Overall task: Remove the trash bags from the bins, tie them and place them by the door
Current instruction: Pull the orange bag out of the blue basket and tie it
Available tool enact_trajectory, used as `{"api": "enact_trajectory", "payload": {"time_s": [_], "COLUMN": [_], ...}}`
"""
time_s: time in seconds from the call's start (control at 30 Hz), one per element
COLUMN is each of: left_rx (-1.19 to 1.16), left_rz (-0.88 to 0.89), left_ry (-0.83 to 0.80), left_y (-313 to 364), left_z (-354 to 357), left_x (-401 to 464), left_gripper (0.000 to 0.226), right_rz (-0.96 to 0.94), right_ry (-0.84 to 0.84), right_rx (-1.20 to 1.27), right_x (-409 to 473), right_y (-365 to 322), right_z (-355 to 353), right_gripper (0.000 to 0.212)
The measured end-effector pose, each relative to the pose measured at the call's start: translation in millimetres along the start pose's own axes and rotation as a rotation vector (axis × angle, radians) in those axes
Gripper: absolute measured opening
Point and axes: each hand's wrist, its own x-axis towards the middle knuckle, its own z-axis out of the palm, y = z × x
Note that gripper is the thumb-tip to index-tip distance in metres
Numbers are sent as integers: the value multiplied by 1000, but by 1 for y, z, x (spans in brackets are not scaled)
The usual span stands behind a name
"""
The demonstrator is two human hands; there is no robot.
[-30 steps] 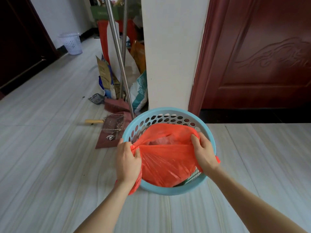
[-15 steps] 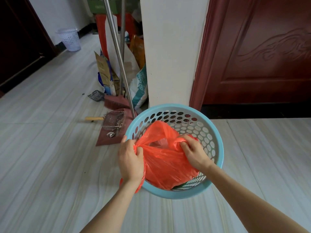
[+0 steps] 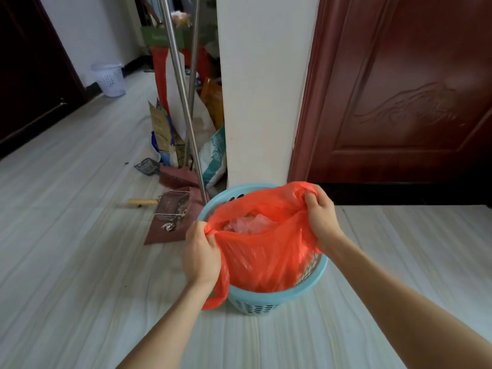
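Note:
An orange trash bag [image 3: 266, 257] stands partly raised out of a light blue perforated bin [image 3: 277, 299] on the floor. My left hand [image 3: 201, 258] grips the bag's left rim, bunched in its fingers. My right hand [image 3: 323, 217] grips the right rim, higher up. The bag's mouth gapes between them and pale crumpled plastic shows inside. A loose flap of the bag hangs below my left wrist.
A dark red wooden door [image 3: 404, 97] stands behind the bin on the right, beside a white pillar [image 3: 261, 89]. A broom, dustpan [image 3: 173, 217], metal poles [image 3: 183, 102] and sacks crowd the left of the pillar. A white bin [image 3: 109, 79] sits far back left.
Both hands have lifted the bag up out of the bin. My right hand has risen and moved right, spreading the bag's mouth wider.

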Motion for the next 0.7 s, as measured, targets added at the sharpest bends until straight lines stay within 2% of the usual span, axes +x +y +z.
{"api": "enact_trajectory", "payload": {"time_s": [0.13,0.2,0.3,0.43,0.6,0.7], "left_rx": [-95,-217,-282,-348,-452,-488], "left_rz": [-230,-269,-168,-10,92,92], "left_ry": [-102,-143,-158,-112,-74,-71], "left_y": [41,62,89,120,148,153], "left_z": [-16,-31,-57,-97,-140,-162], "left_x": [21,33,37,29,-3,-20], "left_gripper": [18,19,16,17,14,14], "right_rz": [1,-35,-79,-141,-176,-147], "right_ry": [53,56,84,153,199,183], "right_rx": [131,150,166,174,169,127], "right_x": [2,3,-1,-20,-59,-83], "right_y": [-44,-72,-107,-149,-182,-193], "right_z": [7,6,-7,-35,-64,-78], "right_gripper": [25,27,32,25,23,23]}}
